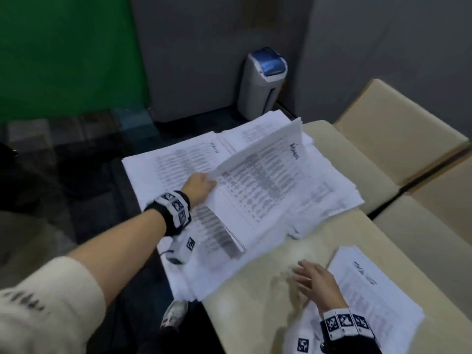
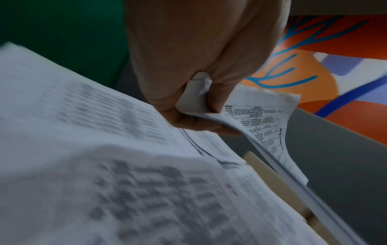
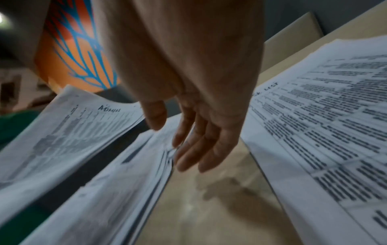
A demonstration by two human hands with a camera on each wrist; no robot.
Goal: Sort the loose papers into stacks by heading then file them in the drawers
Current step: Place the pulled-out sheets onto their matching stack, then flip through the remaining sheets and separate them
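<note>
The loose papers (image 1: 255,190) are thin matt white paper printed in grey, curling where lifted. The table (image 1: 255,284) has a smooth cream top with a faint sheen. The far bin (image 1: 260,85) looks like smooth plastic, its blue lid glossy. The near left sleeve (image 1: 46,302) is soft cream cloth.

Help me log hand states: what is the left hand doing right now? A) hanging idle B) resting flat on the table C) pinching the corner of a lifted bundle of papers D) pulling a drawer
C: the left hand pinches a corner of the papers, raised off the pile.
</note>
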